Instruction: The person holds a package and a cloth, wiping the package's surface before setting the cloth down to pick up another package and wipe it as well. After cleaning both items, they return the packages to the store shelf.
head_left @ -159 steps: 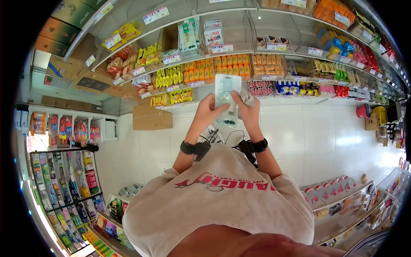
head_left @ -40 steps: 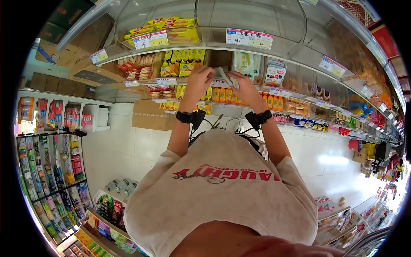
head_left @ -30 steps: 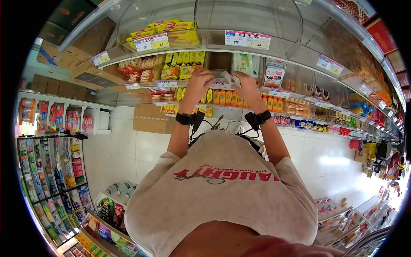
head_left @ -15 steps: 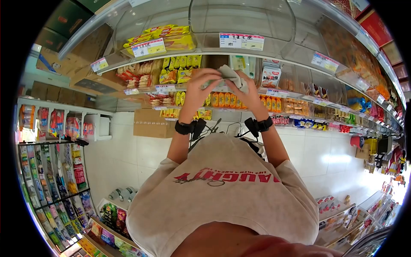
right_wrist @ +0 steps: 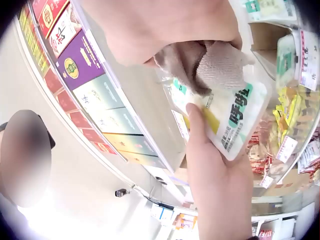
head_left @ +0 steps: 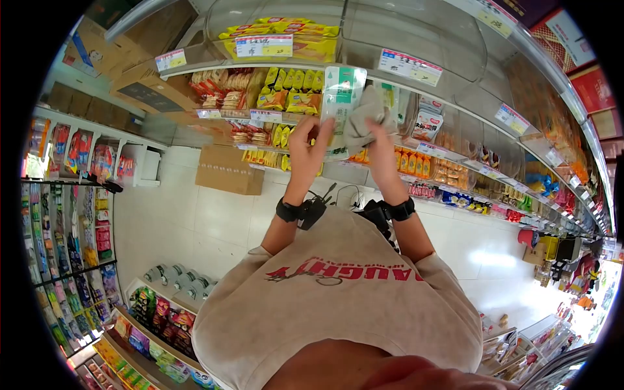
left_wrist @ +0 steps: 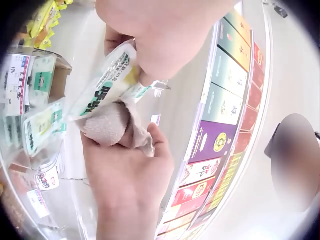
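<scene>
Left hand (head_left: pixel 308 151) grips the flat white-and-green plastic packet (head_left: pixel 343 91) by its edge, seemingly to steady it (before the clear plastic-walled shelf (head_left: pixel 416 31)); right hand (head_left: pixel 383 155) holds the crumpled grey cloth (head_left: pixel 365 123) against it.

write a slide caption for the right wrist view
Left hand grips a flat packet while the right hand holds a grey cloth against it.
</scene>
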The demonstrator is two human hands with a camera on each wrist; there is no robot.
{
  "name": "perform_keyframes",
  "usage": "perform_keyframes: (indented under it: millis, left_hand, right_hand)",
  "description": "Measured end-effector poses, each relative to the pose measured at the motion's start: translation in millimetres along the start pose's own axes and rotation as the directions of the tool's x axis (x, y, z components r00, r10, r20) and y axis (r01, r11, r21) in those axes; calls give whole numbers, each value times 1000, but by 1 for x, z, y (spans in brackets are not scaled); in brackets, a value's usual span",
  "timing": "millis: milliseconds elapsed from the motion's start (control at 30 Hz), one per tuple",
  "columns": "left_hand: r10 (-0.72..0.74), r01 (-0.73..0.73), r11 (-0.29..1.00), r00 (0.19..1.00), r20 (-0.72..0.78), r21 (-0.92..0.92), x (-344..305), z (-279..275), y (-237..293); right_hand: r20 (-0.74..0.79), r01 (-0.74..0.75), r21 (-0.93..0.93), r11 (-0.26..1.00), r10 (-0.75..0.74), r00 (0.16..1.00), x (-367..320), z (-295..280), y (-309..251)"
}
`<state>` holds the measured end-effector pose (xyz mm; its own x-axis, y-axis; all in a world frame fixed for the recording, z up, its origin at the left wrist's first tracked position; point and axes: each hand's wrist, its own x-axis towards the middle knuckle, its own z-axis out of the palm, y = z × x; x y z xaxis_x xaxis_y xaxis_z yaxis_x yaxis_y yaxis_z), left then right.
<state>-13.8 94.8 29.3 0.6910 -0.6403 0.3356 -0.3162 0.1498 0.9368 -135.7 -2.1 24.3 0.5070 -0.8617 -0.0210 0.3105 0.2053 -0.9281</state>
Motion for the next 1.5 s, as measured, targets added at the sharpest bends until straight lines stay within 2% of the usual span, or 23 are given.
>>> perform_keyframes:
  millis: [33, 133, 200, 300, 333, 433, 467, 533, 600, 700, 800, 833, 933, 967, 1033, 1067, 1167, 1200, 1300, 1333, 1400, 1433, 1500]
  left_hand:
    - [-60, 60, 998, 998, -15, -25, -3, -3, -3]
    - [-22, 19, 998, 999, -41, -55, -12, -12, -10]
    - [-51, 49, 995, 998, -25, -81, -17, -20, -10]
    - [-136, 131, 979, 990, -25, -154, -27, -30, -23]
    - [-171, 164, 970, 985, -25, -182, -30, -33, -29]
    - [-219, 220, 944, 975, 31, -248, -42, -34, -35]
    - [-262, 270, 931, 963, 68, -246, -45, -35, -37]
    - [-339, 366, 900, 929, 147, -236, -49, -36, -39]
    - [-301, 320, 927, 946, 120, -194, -49, -36, -33]
    - [-232, 240, 964, 970, 76, -114, -51, -32, -38]
    - [-191, 192, 981, 978, 86, -6, -49, -32, -40]
    - [-183, 180, 983, 978, 98, 36, -47, -32, -37]
    - [171, -162, 967, 985, -30, 196, -46, -13, -15]
    - [76, -78, 997, 996, 51, 27, -48, -8, -6]
    - [-64, 139, 950, 963, 262, -279, -56, 3, 14]
    - [-116, 257, 913, 908, 403, -316, -59, 7, 25]
    - [-249, 404, 872, 852, 461, -277, -76, 34, 8]
    - [-160, 298, 914, 888, 431, -275, -78, 45, 22]
    - [-259, 452, 870, 758, 598, -197, -87, 66, 23]
    - [-200, 346, 927, 779, 594, -143, -91, 73, 29]
    - [-158, 322, 925, 808, 568, -201, -103, 93, 45]
    - [-135, 307, 923, 821, 554, -230, -108, 103, 52]
    - [-173, 255, 961, 860, 481, -111, -116, 115, 42]
  right_hand:
    - [54, -24, -31, 999, 25, 998, -7, 6, 0]
    - [195, -39, -139, 990, 66, 979, -21, 18, -2]
    - [191, -42, -86, 995, 58, 980, -21, 17, 11]
    - [-87, -200, 92, 976, 207, 974, -24, 19, 15]
    - [-145, -203, 224, 953, 238, 960, -22, 17, 16]
    - [-61, -277, 296, 914, 308, 950, -30, 25, 8]
    - [-72, -235, 20, 972, 236, 969, -39, 23, 14]
    - [-68, -133, -6, 991, 133, 989, -45, 33, 19]
    - [-64, -6, -103, 995, 0, 998, -47, 35, 21]
    - [-108, -73, -302, 951, 42, 993, -63, 39, 10]
    - [115, 209, -482, 851, -175, 978, -78, 30, 21]
    - [85, 178, -503, 845, -157, 984, -80, 27, 20]
    - [16, 128, -547, 827, -142, 990, -76, 2, 15]
    - [36, 206, -593, 778, -230, 973, -73, -7, 18]
    - [82, 346, -676, 651, -399, 913, -68, -14, 7]
    - [205, 375, -684, 626, -329, 922, -77, -21, -1]
    - [389, 586, -709, 392, -475, 789, -94, -22, -2]
    - [440, 586, -720, 371, -409, 799, -96, -35, -3]
    - [303, 488, -818, 306, -491, 817, -96, -64, -13]
    - [269, 484, -813, 324, -528, 806, -93, -77, -15]
    - [200, 481, -800, 359, -595, 778, -84, -104, -23]
    - [69, 387, -755, 530, -523, 849, -87, -114, -28]
    - [-156, 166, -570, 805, -304, 940, -93, -132, -40]
